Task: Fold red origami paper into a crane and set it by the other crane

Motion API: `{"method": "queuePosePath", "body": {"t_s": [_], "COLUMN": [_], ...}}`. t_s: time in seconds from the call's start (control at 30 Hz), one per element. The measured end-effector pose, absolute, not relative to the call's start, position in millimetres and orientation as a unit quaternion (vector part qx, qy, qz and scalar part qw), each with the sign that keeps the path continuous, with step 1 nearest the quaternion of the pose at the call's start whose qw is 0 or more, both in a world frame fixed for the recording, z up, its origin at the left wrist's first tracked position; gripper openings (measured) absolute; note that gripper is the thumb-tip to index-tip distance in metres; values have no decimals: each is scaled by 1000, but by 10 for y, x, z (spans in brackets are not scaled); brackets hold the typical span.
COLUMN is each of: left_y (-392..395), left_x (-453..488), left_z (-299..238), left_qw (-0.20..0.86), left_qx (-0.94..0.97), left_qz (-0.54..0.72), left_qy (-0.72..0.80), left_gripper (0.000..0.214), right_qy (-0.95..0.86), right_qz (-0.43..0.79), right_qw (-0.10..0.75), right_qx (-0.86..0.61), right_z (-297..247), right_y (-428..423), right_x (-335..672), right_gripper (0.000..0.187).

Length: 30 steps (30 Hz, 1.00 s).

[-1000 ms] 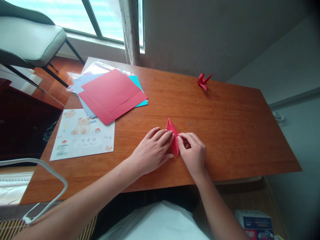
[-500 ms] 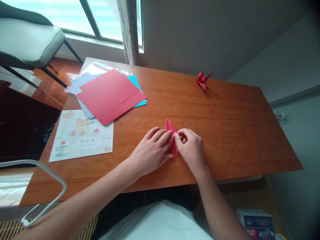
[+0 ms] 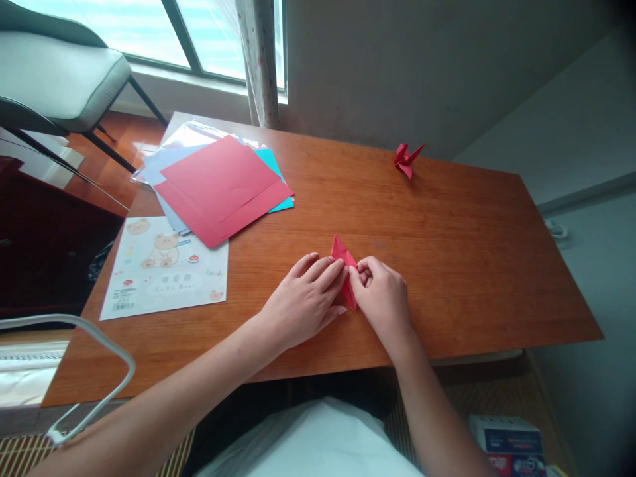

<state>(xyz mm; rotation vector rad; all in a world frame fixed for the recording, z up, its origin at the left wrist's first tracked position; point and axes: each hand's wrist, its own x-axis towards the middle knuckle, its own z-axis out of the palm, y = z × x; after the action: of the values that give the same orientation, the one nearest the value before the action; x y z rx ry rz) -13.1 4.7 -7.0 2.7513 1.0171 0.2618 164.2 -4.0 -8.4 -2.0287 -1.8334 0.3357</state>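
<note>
A piece of red origami paper (image 3: pixel 342 250), folded into a narrow pointed diamond, lies on the wooden table in front of me. My left hand (image 3: pixel 308 291) holds it down from the left, fingers together over its middle and thumb near its lower part. From the other side, my right hand (image 3: pixel 381 291) pinches the paper's right edge between thumb and bent index finger. The fingertips of both hands almost meet and cover the middle of the paper. Its upper and lower points stay visible.
A finished red paper crane (image 3: pixel 407 161) stands near the table's back edge. Red sheets (image 3: pixel 223 185) lie over blue and grey ones at the left, beside a white bear-printed sheet (image 3: pixel 166 281). A white curved tube (image 3: pixel 116 351) rises at the lower left.
The whole view has shifted very slightly. Both hands keep their place on the folded red paper, with hardly any visible movement of the fingers.
</note>
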Motion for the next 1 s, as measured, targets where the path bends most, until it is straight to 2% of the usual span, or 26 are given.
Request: {"method": "queuePosePath", "body": {"t_s": [0.37, 0.63, 1.0], "left_y": [55, 49, 61], "left_x": [-149, -185, -215], "left_z": [-75, -102, -127], "left_qw": [96, 91, 118], "left_qx": [933, 931, 930], "left_qz": [90, 106, 112], "left_qy": [335, 337, 328], "left_gripper": [56, 55, 55], "right_qy": [-726, -749, -764], "right_qz": [25, -5, -31], "right_qw": [248, 323, 280], "right_qx": [-641, -578, -580], "right_z": [-253, -216, -272], "right_y": [-164, -229, -194], "right_x": [1642, 1690, 1691], "right_gripper": [16, 12, 16]}}
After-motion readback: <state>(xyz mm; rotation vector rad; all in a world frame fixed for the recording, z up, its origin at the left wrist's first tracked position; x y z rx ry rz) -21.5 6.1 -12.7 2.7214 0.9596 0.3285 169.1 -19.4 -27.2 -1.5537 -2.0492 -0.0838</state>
